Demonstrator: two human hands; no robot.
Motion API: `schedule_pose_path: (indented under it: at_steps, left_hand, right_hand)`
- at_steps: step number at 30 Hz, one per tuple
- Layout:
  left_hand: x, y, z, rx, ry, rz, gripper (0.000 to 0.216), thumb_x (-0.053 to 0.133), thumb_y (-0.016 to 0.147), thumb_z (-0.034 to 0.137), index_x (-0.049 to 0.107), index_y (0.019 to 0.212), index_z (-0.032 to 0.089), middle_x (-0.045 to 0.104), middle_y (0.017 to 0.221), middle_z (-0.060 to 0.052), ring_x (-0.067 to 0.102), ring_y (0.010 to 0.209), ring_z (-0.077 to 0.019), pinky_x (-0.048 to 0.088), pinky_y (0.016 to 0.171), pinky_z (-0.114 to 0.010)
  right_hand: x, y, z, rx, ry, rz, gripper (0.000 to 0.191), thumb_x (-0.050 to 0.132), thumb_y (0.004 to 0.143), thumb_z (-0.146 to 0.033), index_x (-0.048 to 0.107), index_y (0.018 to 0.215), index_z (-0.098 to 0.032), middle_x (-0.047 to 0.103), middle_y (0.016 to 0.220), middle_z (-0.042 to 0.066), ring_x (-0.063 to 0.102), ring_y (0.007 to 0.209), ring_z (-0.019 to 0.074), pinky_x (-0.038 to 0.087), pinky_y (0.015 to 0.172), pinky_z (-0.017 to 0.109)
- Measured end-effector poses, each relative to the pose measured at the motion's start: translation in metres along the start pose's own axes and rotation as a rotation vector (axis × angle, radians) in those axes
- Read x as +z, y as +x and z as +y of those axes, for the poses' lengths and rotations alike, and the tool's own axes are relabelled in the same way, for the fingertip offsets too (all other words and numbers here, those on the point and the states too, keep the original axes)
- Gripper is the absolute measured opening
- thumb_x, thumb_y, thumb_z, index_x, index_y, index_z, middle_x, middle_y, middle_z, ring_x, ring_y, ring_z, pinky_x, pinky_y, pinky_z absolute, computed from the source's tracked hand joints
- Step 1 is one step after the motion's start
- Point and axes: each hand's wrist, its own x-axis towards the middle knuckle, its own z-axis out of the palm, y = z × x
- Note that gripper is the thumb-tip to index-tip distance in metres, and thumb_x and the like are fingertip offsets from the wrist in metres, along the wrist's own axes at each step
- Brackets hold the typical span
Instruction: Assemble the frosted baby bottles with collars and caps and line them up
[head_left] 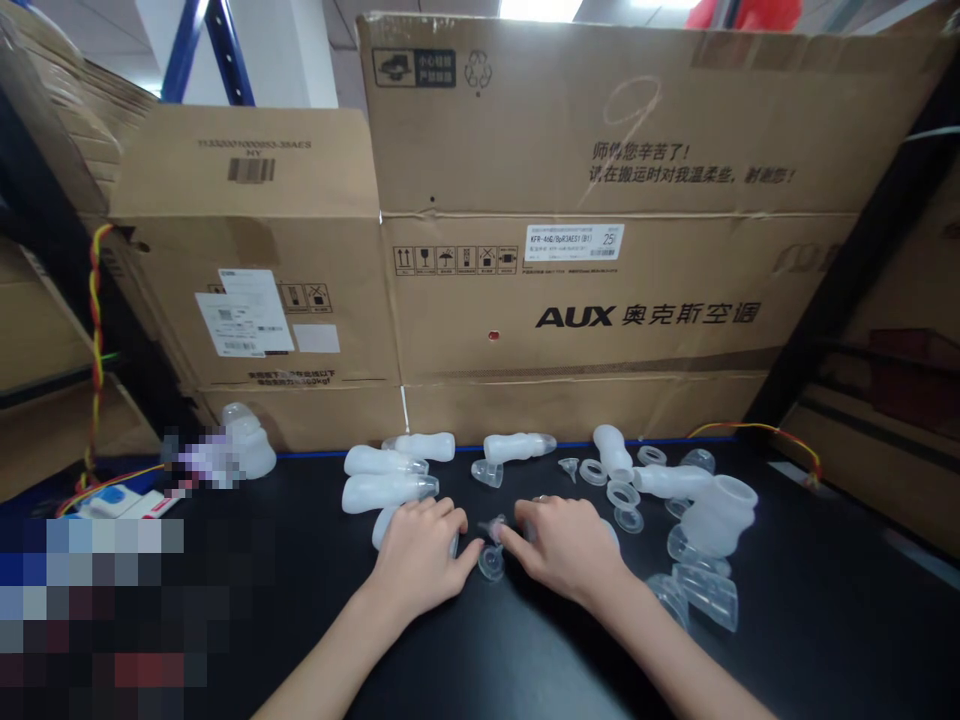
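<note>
My left hand (424, 550) is curled over a soft white squeeze bottle (384, 530) lying on its side; its clear cap shows partly between thumb and fingers. My right hand (566, 550) lies over another white bottle (613, 535), mostly hidden by the palm. Its index finger touches a small clear nozzle piece (493, 526). Between both thumbs lies a clear round disc-like part (491, 563). Beyond the left hand, white bottles with clear caps (386, 490) lie in a row, and one more capped bottle (517, 446) lies farther back.
At the right are loose white bottles (675, 481), clear rings (623, 494), clear caps (706, 597) and a wide white silicone cup (718, 515). Cardboard (465, 300) walls the back of the black tabletop (465, 660). A cup-like piece (251, 445) and cables (96, 350) are at left.
</note>
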Motion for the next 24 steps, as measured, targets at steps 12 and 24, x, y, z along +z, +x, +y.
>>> schedule_pose_path:
  at_steps: [12, 24]
  left_hand:
    - [-0.014, -0.004, -0.008, 0.047, -0.366, 0.158, 0.043, 0.060, 0.083, 0.015, 0.059, 0.125, 0.023, 0.065, 0.115, -0.008, 0.062, 0.108, -0.0284, 0.049, 0.095, -0.043]
    - [0.013, -0.001, -0.003, -0.342, -1.358, 0.280, 0.037, 0.058, 0.096, 0.053, 0.060, 0.106, 0.018, 0.064, 0.078, 0.000, 0.062, 0.070, -0.0162, 0.052, 0.069, -0.029]
  right_hand:
    - [0.003, -0.002, 0.020, 0.051, 0.514, 0.147, 0.031, 0.061, 0.090, -0.036, 0.053, 0.118, -0.025, 0.069, 0.108, 0.006, 0.067, 0.099, 0.0261, 0.046, 0.086, 0.038]
    - [0.028, 0.006, 0.004, 0.160, 1.209, 0.472, 0.038, 0.068, 0.090, -0.054, 0.051, 0.105, -0.023, 0.061, 0.090, 0.000, 0.059, 0.079, 0.0194, 0.049, 0.074, 0.031]
